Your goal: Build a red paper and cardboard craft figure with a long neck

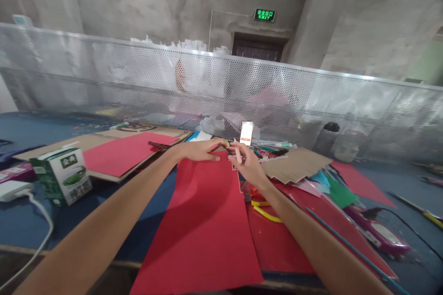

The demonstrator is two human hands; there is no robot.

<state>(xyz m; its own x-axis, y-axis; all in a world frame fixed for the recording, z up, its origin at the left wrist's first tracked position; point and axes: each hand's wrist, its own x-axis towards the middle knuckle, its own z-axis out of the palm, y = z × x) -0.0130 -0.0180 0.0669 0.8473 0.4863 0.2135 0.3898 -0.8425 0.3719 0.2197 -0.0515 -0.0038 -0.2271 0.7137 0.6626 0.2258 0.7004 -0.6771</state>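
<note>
A large red paper sheet [204,221] lies on the blue table [27,221] in front of me. My left hand [199,150] rests flat on the sheet's far edge, fingers stretched out and pressing it down. Just to its right, my right hand [244,161] is closed around a thin pale pen-like tool [237,150], whose tip sits at the sheet's far right corner. Both forearms reach forward across the table.
A green-and-white carton [64,175] and white charger cable [41,221] lie at left. Another red sheet on cardboard [121,152] is behind. Cardboard pieces [294,166], coloured paper scraps, yellow-handled scissors [263,209] and a purple glue gun [377,233] crowd the right. A perforated metal screen [221,87] backs the table.
</note>
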